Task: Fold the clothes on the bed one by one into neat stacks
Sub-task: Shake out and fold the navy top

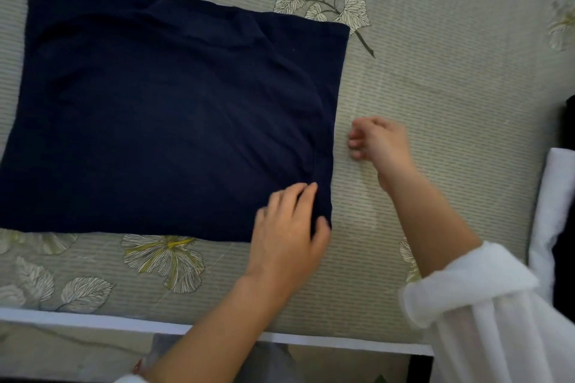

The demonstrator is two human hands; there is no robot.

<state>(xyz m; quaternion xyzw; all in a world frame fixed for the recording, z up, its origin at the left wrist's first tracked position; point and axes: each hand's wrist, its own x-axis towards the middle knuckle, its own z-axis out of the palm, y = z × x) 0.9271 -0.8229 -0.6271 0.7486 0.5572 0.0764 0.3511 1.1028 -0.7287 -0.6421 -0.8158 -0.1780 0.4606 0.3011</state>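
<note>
A dark navy garment [161,121] lies spread flat on the bed [435,78], folded into a broad rectangle that fills the left half of the view. My left hand [292,227] is at its near right corner, fingers on top and thumb curled round the edge, pinching the cloth. My right hand [378,141] hovers just right of the garment's right edge, fingers loosely curled, holding nothing and not touching the cloth. A white sleeve covers my right forearm.
The bed has a grey-green striped cover with pale leaf and flower prints. Its white front edge [93,319] runs along the bottom. White folded cloth [557,196] and a dark item lie at the right edge. A dark object shows at the top right corner.
</note>
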